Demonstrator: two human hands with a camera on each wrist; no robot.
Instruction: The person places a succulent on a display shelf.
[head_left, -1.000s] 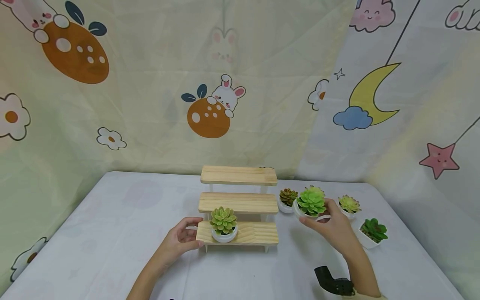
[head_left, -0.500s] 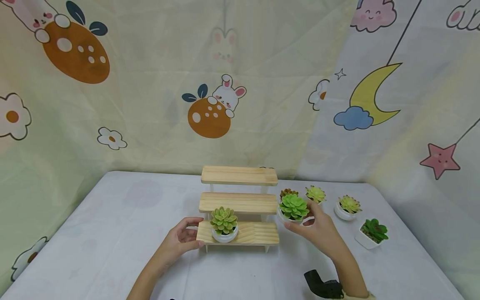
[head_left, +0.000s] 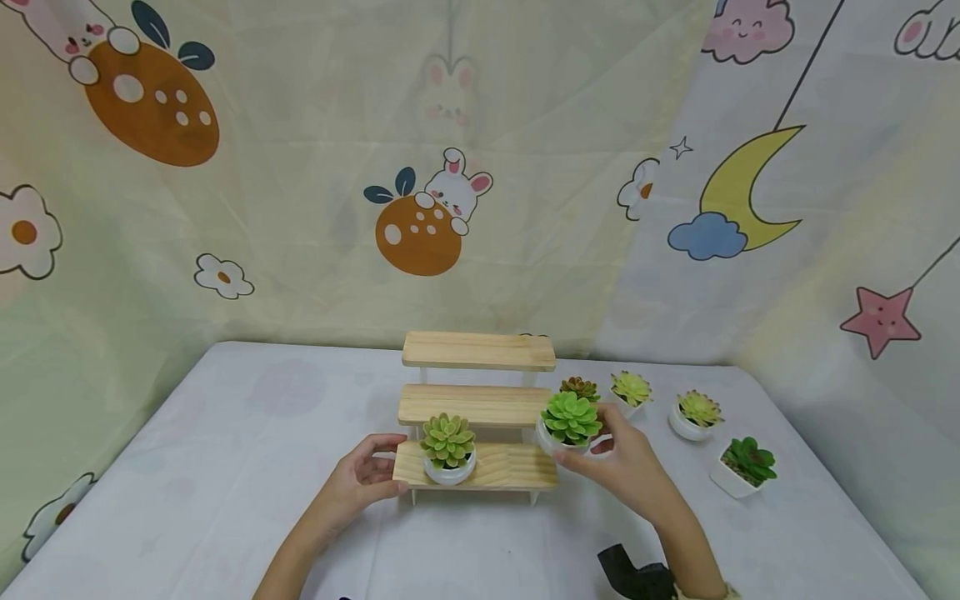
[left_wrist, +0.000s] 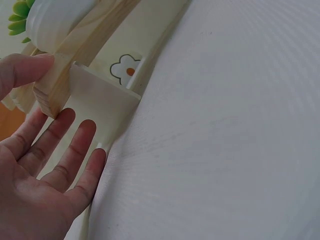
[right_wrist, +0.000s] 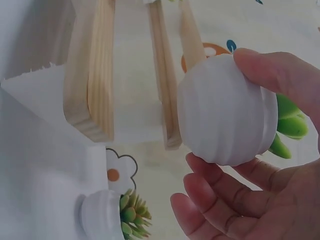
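Head view: the backdrop (head_left: 300, 208) is huge, a pale cartoon-print cloth running from 9 o'clock over the top to 3. Next up is the table (head_left: 225, 467), white-covered, filling the 6 o'clock side. The stand (head_left: 476, 406) sits on it, three wooden shelves stepping up toward 12.

Then the hands. The right hand (head_left: 622, 471), out between 3 and 4 from the stand, is clamped on the bright plant's white pot; the right wrist view has the thumb on one side and fingertips on the other. The left hand (head_left: 358, 482), at 8 o'clock from the stand, pinches the end of the bottom shelf. Its thumb is on top, other fingers fanned out below, per the left wrist view.

That bright plant (head_left: 572, 418) is at the stand's 3 o'clock end, by the lower two shelves. Can't tell if the pot touches the wood.

Using the bright plant as the clock's centre: the shelf plant (head_left: 447, 444) stands upright on the bottom shelf at roughly 9. The dark plant (head_left: 750, 461), square pot, is well off between 3 and 4. A pale plant (head_left: 698, 408) is at 3, a smaller pale one (head_left: 632, 387) at 2, and the reddish plant (head_left: 580, 387) peeks out at 12, its pot mostly hidden.
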